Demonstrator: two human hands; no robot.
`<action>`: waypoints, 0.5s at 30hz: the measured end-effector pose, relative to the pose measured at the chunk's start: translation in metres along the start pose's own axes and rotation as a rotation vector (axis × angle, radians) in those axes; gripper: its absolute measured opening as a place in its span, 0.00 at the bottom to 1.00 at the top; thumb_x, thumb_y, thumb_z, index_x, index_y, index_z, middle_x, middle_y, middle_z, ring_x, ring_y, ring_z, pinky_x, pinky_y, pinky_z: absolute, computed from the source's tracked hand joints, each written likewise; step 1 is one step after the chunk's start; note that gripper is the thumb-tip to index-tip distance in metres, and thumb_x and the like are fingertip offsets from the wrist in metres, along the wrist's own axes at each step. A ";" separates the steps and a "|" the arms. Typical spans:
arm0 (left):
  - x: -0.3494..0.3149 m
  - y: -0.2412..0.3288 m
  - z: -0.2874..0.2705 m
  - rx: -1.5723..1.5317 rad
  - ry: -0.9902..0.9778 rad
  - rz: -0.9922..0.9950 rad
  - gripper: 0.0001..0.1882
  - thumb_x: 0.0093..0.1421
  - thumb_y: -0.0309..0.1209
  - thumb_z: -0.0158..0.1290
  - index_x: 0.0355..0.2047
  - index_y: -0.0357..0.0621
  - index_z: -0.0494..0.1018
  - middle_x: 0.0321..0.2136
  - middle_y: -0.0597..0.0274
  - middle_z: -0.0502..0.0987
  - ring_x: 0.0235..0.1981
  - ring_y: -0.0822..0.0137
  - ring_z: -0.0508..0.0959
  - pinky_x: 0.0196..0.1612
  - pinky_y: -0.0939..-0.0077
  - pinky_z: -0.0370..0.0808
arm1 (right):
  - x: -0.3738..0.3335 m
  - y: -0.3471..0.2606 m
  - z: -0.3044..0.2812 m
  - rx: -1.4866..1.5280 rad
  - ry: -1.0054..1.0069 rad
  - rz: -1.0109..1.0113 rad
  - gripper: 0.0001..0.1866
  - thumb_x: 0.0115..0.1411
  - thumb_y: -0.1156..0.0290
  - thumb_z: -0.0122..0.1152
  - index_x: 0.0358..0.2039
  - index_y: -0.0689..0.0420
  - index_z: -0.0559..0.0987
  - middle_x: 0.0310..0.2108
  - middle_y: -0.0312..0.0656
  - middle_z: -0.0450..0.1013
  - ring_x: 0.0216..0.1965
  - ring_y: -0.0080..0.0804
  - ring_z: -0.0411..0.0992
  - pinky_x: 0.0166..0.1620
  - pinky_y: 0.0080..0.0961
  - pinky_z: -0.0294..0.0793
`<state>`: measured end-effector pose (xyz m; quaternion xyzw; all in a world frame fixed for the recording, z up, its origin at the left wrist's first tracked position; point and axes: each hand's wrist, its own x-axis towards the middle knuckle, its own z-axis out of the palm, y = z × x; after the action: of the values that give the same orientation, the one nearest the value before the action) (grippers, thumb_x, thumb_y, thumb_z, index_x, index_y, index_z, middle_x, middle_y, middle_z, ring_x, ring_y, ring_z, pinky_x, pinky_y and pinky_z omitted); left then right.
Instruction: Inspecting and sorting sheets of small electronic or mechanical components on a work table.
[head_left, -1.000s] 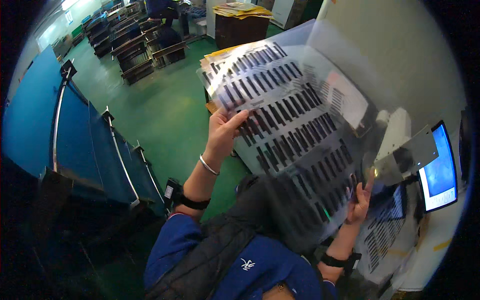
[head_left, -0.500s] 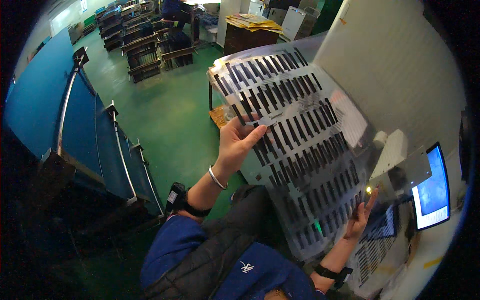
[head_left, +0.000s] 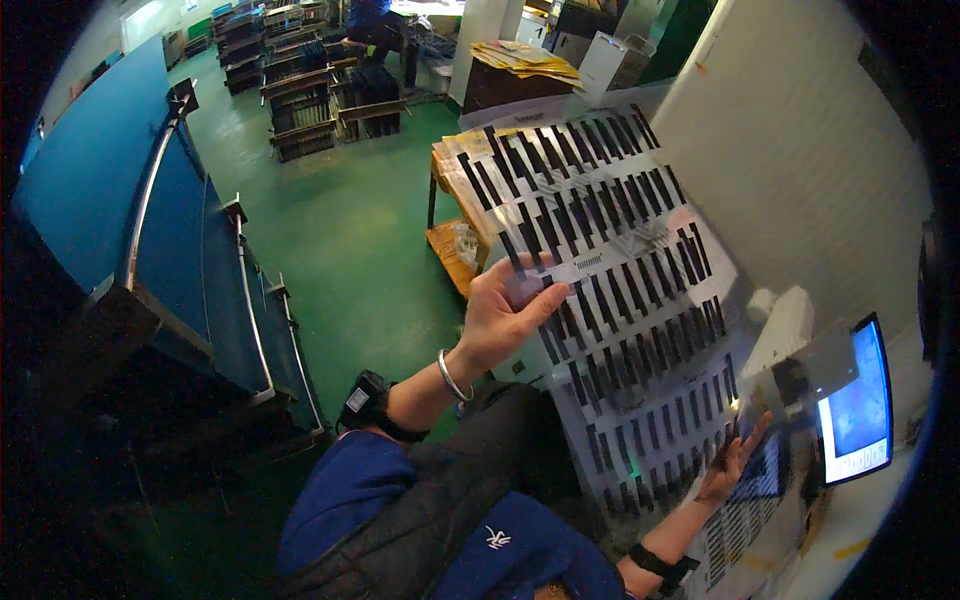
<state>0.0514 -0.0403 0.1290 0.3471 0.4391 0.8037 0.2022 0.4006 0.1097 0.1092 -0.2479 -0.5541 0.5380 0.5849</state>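
A large transparent film sheet [head_left: 622, 255] printed with rows of black bars hangs tilted in front of me. My left hand [head_left: 508, 315] pinches its left edge, with the thumb on top and the fingers showing through from underneath. At the lower right, my right hand [head_left: 728, 468] has its fingers stretched out and lies against the sheet's right edge. Behind the lower part of the film, a small greenish light glows through.
To the right stands a lit screen [head_left: 857, 405] beside a pale machine with a metal plate. Beyond the film are a wooden table [head_left: 455, 250] and a stack of yellow papers [head_left: 525, 58]. Blue panels [head_left: 95, 180] with metal rails line the left; several dark racks [head_left: 300, 105] stand farther back.
The view has shifted, so the scene sits a little lower and farther right. My left hand keeps its pinch on the film. My right hand stays by the right edge, fingers still extended.
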 end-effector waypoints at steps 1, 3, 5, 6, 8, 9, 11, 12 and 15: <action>0.000 0.001 0.001 -0.002 -0.002 0.004 0.17 0.54 0.23 0.57 0.43 0.32 0.67 0.32 0.61 0.76 0.34 0.76 0.76 0.36 0.82 0.75 | 0.000 0.001 -0.005 0.001 -0.001 -0.005 0.36 0.58 0.68 0.54 0.64 0.51 0.50 0.64 0.34 0.46 0.62 0.29 0.51 0.62 0.30 0.46; -0.002 0.006 0.001 -0.032 -0.024 0.035 0.17 0.54 0.23 0.57 0.44 0.32 0.67 0.33 0.61 0.76 0.33 0.75 0.77 0.37 0.82 0.75 | 0.005 0.007 -0.021 -0.047 -0.075 -0.151 0.36 0.58 0.66 0.54 0.64 0.53 0.50 0.65 0.36 0.42 0.64 0.30 0.44 0.64 0.32 0.37; -0.004 0.008 0.003 -0.117 -0.069 0.003 0.19 0.54 0.23 0.56 0.46 0.33 0.65 0.35 0.60 0.76 0.35 0.73 0.77 0.40 0.80 0.75 | 0.006 0.006 -0.027 -0.126 -0.036 -0.215 0.36 0.58 0.67 0.53 0.64 0.53 0.50 0.65 0.38 0.42 0.64 0.31 0.45 0.64 0.33 0.40; -0.004 0.008 0.005 -0.207 -0.116 -0.033 0.21 0.55 0.22 0.55 0.48 0.33 0.64 0.36 0.59 0.76 0.37 0.72 0.76 0.42 0.78 0.75 | 0.005 0.005 -0.030 -0.211 0.006 -0.277 0.36 0.58 0.67 0.53 0.64 0.53 0.50 0.65 0.40 0.42 0.64 0.31 0.46 0.64 0.33 0.42; -0.002 -0.002 0.015 -0.329 -0.190 -0.044 0.24 0.55 0.21 0.55 0.51 0.36 0.61 0.39 0.56 0.75 0.40 0.70 0.75 0.44 0.76 0.73 | 0.000 -0.018 -0.011 -0.032 0.113 -0.211 0.34 0.59 0.66 0.51 0.64 0.54 0.49 0.65 0.41 0.43 0.64 0.32 0.46 0.63 0.34 0.45; -0.003 -0.008 0.020 -0.453 -0.254 -0.054 0.27 0.55 0.19 0.54 0.54 0.40 0.59 0.41 0.54 0.74 0.44 0.68 0.74 0.46 0.74 0.72 | -0.002 -0.026 -0.003 0.145 0.213 -0.141 0.33 0.60 0.65 0.48 0.64 0.54 0.49 0.65 0.43 0.44 0.64 0.32 0.46 0.62 0.35 0.48; 0.003 -0.017 0.041 -0.428 -0.443 -0.127 0.30 0.57 0.20 0.52 0.58 0.43 0.54 0.45 0.55 0.72 0.44 0.67 0.73 0.47 0.73 0.70 | -0.007 -0.047 -0.019 -0.026 0.312 -0.243 0.33 0.61 0.65 0.48 0.64 0.54 0.49 0.65 0.43 0.44 0.64 0.32 0.47 0.62 0.35 0.48; 0.004 -0.023 0.056 -0.453 -0.484 -0.153 0.30 0.58 0.21 0.51 0.59 0.43 0.52 0.45 0.56 0.72 0.43 0.68 0.73 0.47 0.73 0.70 | -0.008 -0.055 -0.030 -0.143 0.339 -0.301 0.33 0.61 0.65 0.48 0.64 0.54 0.49 0.65 0.43 0.44 0.64 0.32 0.47 0.62 0.35 0.48; 0.007 -0.015 0.103 -0.582 -0.644 -0.167 0.34 0.57 0.28 0.54 0.60 0.44 0.49 0.46 0.55 0.71 0.43 0.66 0.73 0.50 0.71 0.68 | -0.026 -0.087 -0.069 -0.500 0.501 -0.461 0.33 0.61 0.64 0.48 0.64 0.54 0.49 0.65 0.43 0.44 0.64 0.32 0.47 0.62 0.35 0.49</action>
<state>0.1226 0.0302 0.1575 0.4718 0.1354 0.7254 0.4825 0.4994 0.0809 0.1580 -0.3750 -0.5492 0.1651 0.7284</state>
